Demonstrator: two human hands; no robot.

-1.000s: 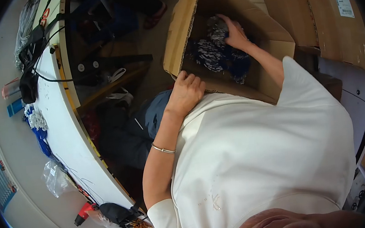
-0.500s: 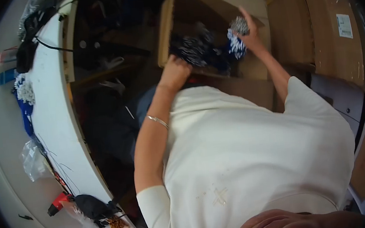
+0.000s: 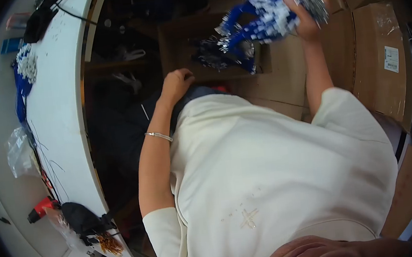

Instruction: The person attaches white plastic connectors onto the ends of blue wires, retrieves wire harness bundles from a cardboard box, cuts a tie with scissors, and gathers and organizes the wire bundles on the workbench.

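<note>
My right hand (image 3: 303,7) is raised above the far right of the cardboard box (image 3: 263,56), with its fingers closed around a bunch of blue, white and silver tinsel pom-poms (image 3: 274,15). Blue strands with silver tips hang from the bunch to the left, over the box. More dark blue and silver tinsel (image 3: 211,56) lies inside the box. My left hand (image 3: 178,84) is at the box's near left corner. Its fingers are curled at the rim, and the fingertips are partly hidden.
A long white table (image 3: 60,112) runs along the left, holding a blue-and-white pom-pom (image 3: 26,64), a clear plastic bag (image 3: 20,154), a red-and-black tool (image 3: 42,208) and gold tinsel (image 3: 109,244). Large cardboard cartons (image 3: 378,62) stand at the right.
My right hand has lifted the pom-poms up and right out of the box. My left hand has shifted left in the view, and the view itself has moved.
</note>
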